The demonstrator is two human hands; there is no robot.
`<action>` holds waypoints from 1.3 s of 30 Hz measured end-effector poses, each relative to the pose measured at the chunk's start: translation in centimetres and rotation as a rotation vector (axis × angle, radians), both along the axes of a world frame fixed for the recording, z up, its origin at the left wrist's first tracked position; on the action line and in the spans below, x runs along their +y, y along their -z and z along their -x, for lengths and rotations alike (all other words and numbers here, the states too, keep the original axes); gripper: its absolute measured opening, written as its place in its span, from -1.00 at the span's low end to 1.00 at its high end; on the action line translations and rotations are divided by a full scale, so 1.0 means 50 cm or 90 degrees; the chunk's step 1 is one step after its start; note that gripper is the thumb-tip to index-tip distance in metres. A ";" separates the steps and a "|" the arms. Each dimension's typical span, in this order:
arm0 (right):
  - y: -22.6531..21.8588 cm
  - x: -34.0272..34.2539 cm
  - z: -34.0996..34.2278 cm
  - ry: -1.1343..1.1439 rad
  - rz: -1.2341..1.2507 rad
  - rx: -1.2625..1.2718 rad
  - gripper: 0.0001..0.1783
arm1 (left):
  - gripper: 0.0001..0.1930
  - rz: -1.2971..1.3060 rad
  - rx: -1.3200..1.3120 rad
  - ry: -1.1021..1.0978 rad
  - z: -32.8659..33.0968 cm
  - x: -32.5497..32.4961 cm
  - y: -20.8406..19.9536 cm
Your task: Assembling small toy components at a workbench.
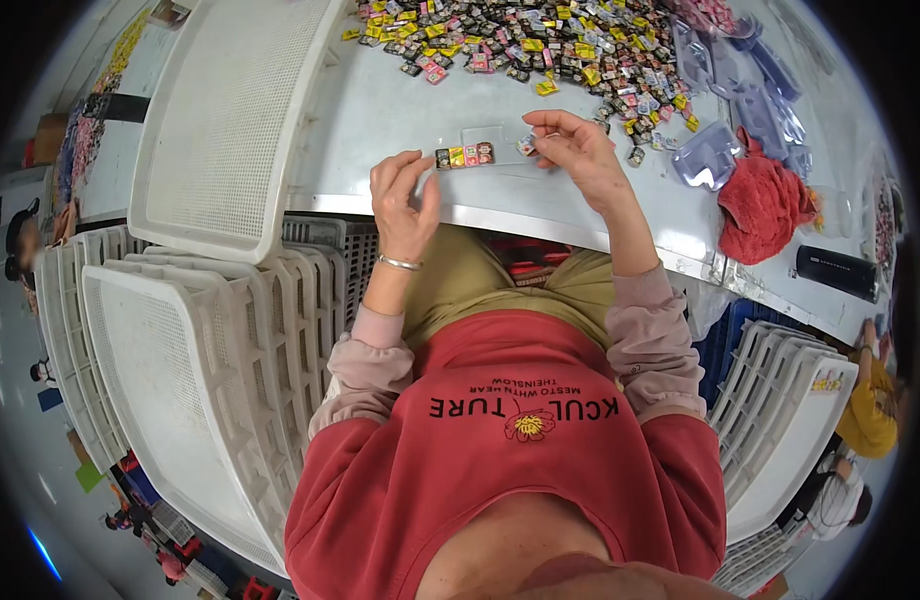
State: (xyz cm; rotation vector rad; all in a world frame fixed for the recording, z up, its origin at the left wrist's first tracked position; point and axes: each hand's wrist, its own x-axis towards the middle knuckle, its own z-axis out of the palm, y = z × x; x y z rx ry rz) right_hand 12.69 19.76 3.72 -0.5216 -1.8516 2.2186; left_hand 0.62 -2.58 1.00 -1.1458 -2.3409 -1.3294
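A narrow clear plastic case [483, 134] lies near the table's front edge. Along its front sits a short row of small printed blocks [464, 155] in black, yellow, pink and red. My left hand [404, 205] is at the left end of that row, fingers curved and thumb apart, with nothing visible in it. Whether its fingertips touch the case I cannot tell. To the right of the row, my right hand [583, 165] has a small whitish-blue block [527, 145] at its thumb and fingertips. Behind both hands spreads a large pile of similar small blocks [540, 45].
A white mesh tray [225, 120] overlaps the table's left side, above stacked white trays [145, 370]. Right of the pile are clear plastic shells [707, 155], a red cloth [765, 205] and a black box [836, 273]. More trays [785, 420] stand at right; people work farther off.
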 end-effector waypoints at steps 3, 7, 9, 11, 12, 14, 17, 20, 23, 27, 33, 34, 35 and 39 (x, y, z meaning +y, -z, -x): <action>0.005 -0.003 0.013 0.012 0.000 -0.027 -0.69 | -0.78 0.012 0.048 0.034 -0.001 0.006 -0.007; -0.004 0.000 0.022 -0.006 0.015 -0.045 -0.68 | -0.76 -0.022 -0.006 0.066 -0.008 0.028 -0.012; -0.011 0.000 0.026 -0.006 0.010 -0.048 -0.67 | -0.77 -0.016 0.011 0.077 -0.009 0.041 -0.022; -0.015 -0.004 0.032 0.000 0.010 -0.013 -0.67 | -0.76 -0.013 0.008 0.064 -0.002 0.041 -0.020; -0.017 -0.007 0.030 -0.006 0.008 -0.008 -0.67 | -0.76 -0.009 0.003 0.050 0.003 0.039 -0.018; -0.015 -0.005 0.025 0.021 -0.002 0.010 -0.66 | -0.76 -0.011 0.009 0.028 0.014 0.030 -0.007; -0.012 0.005 0.007 0.009 -0.020 -0.032 -0.63 | -0.73 0.013 0.036 0.030 0.032 0.009 -0.017; 0.016 0.005 0.001 -0.001 0.029 -0.030 -0.62 | -0.66 0.070 0.068 0.115 0.014 0.019 -0.012; 0.010 -0.011 0.011 -0.006 0.082 -0.017 -0.61 | -0.61 0.086 0.082 0.130 0.000 0.029 -0.019; 0.005 -0.008 0.017 -0.008 0.115 -0.008 -0.65 | -0.63 0.147 0.092 0.127 0.002 0.035 -0.016; -0.012 -0.001 0.030 0.010 0.183 0.034 -0.72 | -0.63 0.156 0.088 0.121 0.002 0.040 -0.019; -0.013 -0.001 0.031 0.016 0.198 0.026 -0.73 | -0.64 0.156 0.082 0.121 0.001 0.040 -0.018; -0.011 0.000 0.034 0.017 0.197 0.027 -0.73 | -0.64 0.156 0.075 0.121 0.001 0.040 -0.017; 0.016 0.008 0.038 0.025 0.196 0.046 -0.77 | -0.64 0.163 0.085 0.118 0.002 0.043 -0.022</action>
